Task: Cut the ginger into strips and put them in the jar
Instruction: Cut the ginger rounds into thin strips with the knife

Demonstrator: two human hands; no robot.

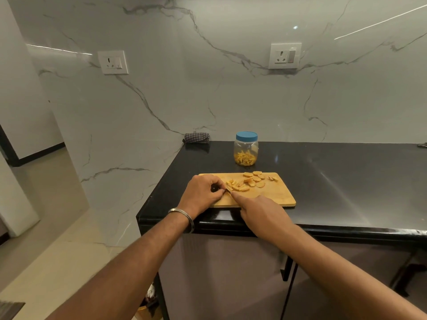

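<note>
Head view: two hands work over ginger on a wooden cutting board.
Left hand curls round a dark knife handle — the blade is mostly hidden; right hand points its forefinger at the blade's tip beside the ginger strips. Ginger slices lie just behind. Beyond the board stands the jar — blue lid on, strips inside.

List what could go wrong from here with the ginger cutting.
1. The right hand has a fingertip stretched to the knife that the left hand grips; a slip could nick it.
2. The jar has its blue lid on, so the strips cannot go in until it is opened.
3. The cutting board lies near the counter edge; pieces could be pushed off.
</note>
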